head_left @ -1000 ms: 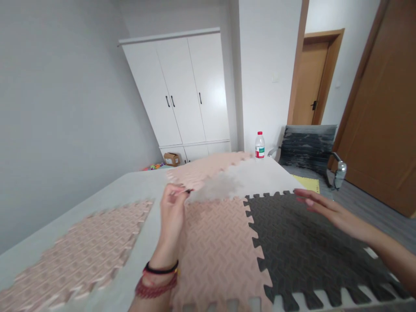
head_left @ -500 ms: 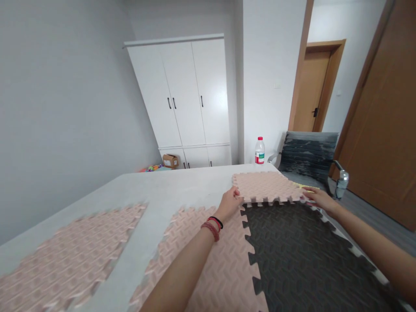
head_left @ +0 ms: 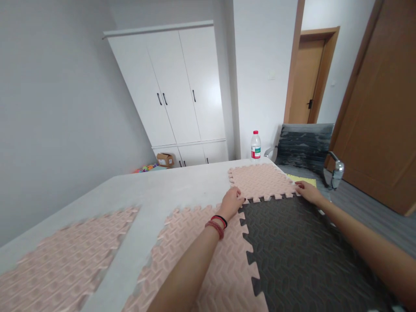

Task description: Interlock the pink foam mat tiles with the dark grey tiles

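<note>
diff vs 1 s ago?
The far pink tile, lifted in the left hand a second ago, now lies flat against the dark tile's far edge, both hands on its near corners, right hand. Other pink tiles, bottle, chair unchanged.

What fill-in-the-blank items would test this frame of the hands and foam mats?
Both hands rest on the far mat tile, whose colour is ____.
The left hand and right hand sit where it meets a ____ tile.
The bottle has a ____ cap.
Missing: pink; black; red
</note>
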The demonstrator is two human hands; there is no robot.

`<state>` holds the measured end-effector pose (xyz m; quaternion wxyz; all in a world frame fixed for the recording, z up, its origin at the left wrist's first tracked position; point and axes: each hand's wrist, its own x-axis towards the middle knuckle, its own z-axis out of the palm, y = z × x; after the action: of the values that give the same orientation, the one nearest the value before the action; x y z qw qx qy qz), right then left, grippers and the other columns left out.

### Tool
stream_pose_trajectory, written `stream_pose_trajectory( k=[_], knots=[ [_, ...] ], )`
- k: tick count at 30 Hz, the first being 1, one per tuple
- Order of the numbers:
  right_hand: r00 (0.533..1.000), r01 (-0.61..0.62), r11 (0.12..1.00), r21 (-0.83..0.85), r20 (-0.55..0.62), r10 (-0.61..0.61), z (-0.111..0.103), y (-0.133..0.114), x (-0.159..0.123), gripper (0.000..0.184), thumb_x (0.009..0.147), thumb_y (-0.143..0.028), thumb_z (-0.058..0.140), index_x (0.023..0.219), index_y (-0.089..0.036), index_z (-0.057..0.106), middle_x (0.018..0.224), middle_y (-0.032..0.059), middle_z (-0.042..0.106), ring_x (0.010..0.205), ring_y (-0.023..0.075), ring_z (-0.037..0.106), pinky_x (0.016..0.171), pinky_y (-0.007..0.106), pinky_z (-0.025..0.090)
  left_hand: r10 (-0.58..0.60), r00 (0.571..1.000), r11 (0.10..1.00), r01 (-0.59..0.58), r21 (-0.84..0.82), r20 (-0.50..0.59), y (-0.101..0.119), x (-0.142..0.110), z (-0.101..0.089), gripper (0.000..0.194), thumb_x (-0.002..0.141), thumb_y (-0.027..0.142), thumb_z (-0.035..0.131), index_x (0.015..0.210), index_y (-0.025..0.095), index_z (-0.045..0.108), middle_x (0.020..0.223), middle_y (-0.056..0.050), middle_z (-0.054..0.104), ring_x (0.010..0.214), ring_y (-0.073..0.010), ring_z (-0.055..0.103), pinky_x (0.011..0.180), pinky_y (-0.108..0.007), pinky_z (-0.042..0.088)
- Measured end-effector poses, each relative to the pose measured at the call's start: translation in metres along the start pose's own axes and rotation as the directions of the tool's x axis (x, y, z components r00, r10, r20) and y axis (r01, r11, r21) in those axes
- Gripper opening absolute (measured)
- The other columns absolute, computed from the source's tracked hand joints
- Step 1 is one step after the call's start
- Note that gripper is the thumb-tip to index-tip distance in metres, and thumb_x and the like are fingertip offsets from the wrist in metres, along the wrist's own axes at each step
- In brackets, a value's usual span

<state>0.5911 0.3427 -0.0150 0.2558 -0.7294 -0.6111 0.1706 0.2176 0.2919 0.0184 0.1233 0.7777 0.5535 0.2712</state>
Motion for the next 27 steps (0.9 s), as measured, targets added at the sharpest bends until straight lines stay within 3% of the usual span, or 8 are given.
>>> stream_pose_trajectory(
  k=[12, 16, 19, 23, 27],
  knots=[
    [0.998, 0.025, 0.973, -0.228, -0.047, -0.036, -0.002, 0.0, -0.005, 0.041, 0.086, -0.023, 0.04, 0.124, -0.011, 0.052, 0.114, 0.0135, 0.063, 0.103, 0.0218, 0.059, 0.086, 0.029, 0.044, 0.067, 0.997, 0.973, -0.072, 0.219, 0.03, 0.017, -0.002, 0.0, 0.029, 0.086, 0.039, 0.053, 0.104, 0.016, 0.056, 0.103, -0.005, 0.059, 0.095, -0.0173, 0.057, 0.083, -0.039, 0.049],
    [0.996, 0.051, 0.937, -0.344, -0.051, -0.073, 0.001, -0.01, -0.012, 0.038, 0.088, -0.023, 0.038, 0.118, -0.008, 0.056, 0.113, 0.0176, 0.061, 0.106, 0.024, 0.057, 0.09, 0.031, 0.042, 0.069, 0.997, 0.935, -0.077, 0.345, 0.035, 0.026, -0.003, 0.001, 0.028, 0.086, 0.037, 0.053, 0.105, 0.016, 0.056, 0.107, -0.006, 0.058, 0.099, -0.0193, 0.055, 0.087, -0.043, 0.047],
    [0.993, 0.079, 0.894, -0.441, -0.041, -0.108, 0.005, -0.022, -0.021, 0.035, 0.088, -0.018, 0.035, 0.111, -0.007, 0.06, 0.113, 0.0217, 0.058, 0.108, 0.0282, 0.054, 0.091, 0.036, 0.041, 0.15, 0.986, 0.903, -0.169, 0.396, 0.076, 0.035, -0.004, 0.003, 0.026, 0.087, 0.032, 0.053, 0.107, 0.016, 0.056, 0.114, -0.007, 0.055, 0.107, -0.0213, 0.052, 0.091, -0.045, 0.044],
    [0.993, 0.09, 0.842, -0.532, -0.012, -0.114, 0.003, -0.035, -0.029, 0.036, 0.087, -0.015, 0.033, 0.108, -0.007, 0.061, 0.112, 0.0234, 0.057, 0.109, 0.0317, 0.052, 0.088, 0.042, 0.042, 0.299, 0.931, 0.85, -0.36, 0.386, 0.209, 0.044, -0.004, 0.004, 0.025, 0.088, 0.026, 0.051, 0.112, 0.019, 0.055, 0.112, -0.005, 0.056, 0.104, -0.0196, 0.053, 0.091, -0.044, 0.045],
    [0.995, 0.102, 0.822, -0.56, 0.064, -0.08, -0.004, -0.041, -0.029, 0.04, 0.092, -0.032, 0.035, 0.103, -0.009, 0.065, 0.108, 0.021, 0.06, 0.105, 0.0293, 0.056, 0.089, 0.039, 0.043, 0.311, 0.908, 0.828, -0.404, 0.388, 0.281, 0.047, -0.001, 0.004, 0.024, 0.088, 0.028, 0.051, 0.11, 0.019, 0.056, 0.107, -0.005, 0.058, 0.102, -0.019, 0.054, 0.086, -0.041, 0.048]
  ],
)
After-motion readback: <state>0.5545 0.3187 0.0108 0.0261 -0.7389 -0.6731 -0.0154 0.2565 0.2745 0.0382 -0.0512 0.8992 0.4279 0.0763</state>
